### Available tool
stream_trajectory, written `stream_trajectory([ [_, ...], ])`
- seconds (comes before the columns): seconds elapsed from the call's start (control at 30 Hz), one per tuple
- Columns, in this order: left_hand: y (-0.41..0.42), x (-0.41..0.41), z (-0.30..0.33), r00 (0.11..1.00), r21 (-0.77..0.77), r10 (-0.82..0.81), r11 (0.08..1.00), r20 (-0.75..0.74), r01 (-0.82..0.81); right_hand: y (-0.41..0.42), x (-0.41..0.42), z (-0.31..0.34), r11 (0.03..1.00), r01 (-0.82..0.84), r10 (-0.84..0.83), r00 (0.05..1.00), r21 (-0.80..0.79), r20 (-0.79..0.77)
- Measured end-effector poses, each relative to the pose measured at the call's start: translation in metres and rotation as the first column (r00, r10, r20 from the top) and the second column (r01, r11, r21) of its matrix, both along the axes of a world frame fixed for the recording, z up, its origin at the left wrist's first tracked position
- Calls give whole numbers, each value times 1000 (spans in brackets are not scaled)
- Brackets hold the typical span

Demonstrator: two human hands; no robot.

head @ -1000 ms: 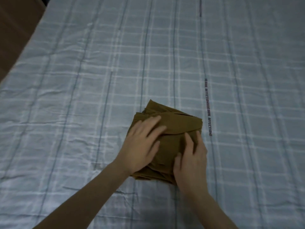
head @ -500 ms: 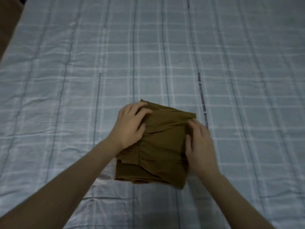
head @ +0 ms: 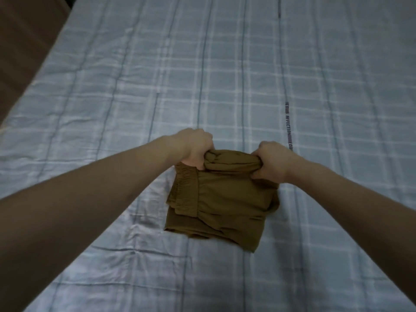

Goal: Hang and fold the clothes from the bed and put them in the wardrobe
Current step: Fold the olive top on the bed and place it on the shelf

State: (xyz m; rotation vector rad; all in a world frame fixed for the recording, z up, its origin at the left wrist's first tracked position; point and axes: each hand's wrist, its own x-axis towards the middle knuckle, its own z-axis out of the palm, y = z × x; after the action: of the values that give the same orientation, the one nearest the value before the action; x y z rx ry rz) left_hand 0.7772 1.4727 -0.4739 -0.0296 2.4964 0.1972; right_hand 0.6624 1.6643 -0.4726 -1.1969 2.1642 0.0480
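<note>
A folded olive-brown garment (head: pixel 227 199) with an elastic waistband on its left side lies on the bed (head: pixel 112 109), which has a light blue checked cover. My left hand (head: pixel 195 149) grips the garment's far left corner, fingers curled round the bunched cloth. At the far right corner my right hand (head: pixel 273 163) grips the same rolled far edge. That edge is lifted a little off the bed, while the near part of the garment still rests flat on the cover.
The bed's left edge runs diagonally at the upper left, with a dark brown floor or surface (head: pixel 24 41) beyond it. A printed text strip (head: pixel 288 124) marks the cover right of my hands. No other clothes are in view.
Both hands moved from resting on top of the garment out to its far corners and closed on the far edge, bunching and lifting it.
</note>
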Motion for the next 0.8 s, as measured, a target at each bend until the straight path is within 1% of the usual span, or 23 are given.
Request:
stream_trajectory([
  [0.07, -2, 15, 16, 998, 38, 6, 999, -67, -3, 7, 4, 24, 998, -33, 34, 999, -48, 20],
  [0.13, 3, 36, 39, 992, 120, 110, 988, -67, -102, 13, 14, 50, 996, -70, 71, 997, -47, 19],
  [0.17, 9, 48, 52, 986, 137, 149, 981, -68, -139, 18, 21, 63, 995, -94, 94, 996, -39, -7],
  [0.27, 34, 87, 87, 975, 64, 184, 982, -121, -177, 32, 46, 95, 982, -188, 185, 975, -12, -125],
  [0.33, 49, 114, 113, 970, 10, 192, 981, -150, -192, 41, 63, 119, 968, -250, 245, 955, -13, -165],
  [0.4, 57, 140, 150, 964, -33, 208, 976, -167, -217, 44, 77, 152, 949, -312, 298, 933, -43, -199],
  [0.47, 63, 168, 195, 942, -53, 264, 959, -206, -280, 42, 90, 191, 922, -376, 345, 908, -98, -239],
  [0.57, 63, 217, 262, 877, -62, 387, 906, -284, -419, 25, 117, 254, 850, -499, 430, 843, -171, -324],
  [0.7, 63, 291, 347, 811, -128, 468, 834, -352, -537, -17, 167, 331, 734, -643, 551, 752, -217, -363],
  [0.8, 65, 361, 401, 729, -178, 539, 739, -422, -650, -56, 223, 384, 628, -737, 613, 667, -250, -424],
])
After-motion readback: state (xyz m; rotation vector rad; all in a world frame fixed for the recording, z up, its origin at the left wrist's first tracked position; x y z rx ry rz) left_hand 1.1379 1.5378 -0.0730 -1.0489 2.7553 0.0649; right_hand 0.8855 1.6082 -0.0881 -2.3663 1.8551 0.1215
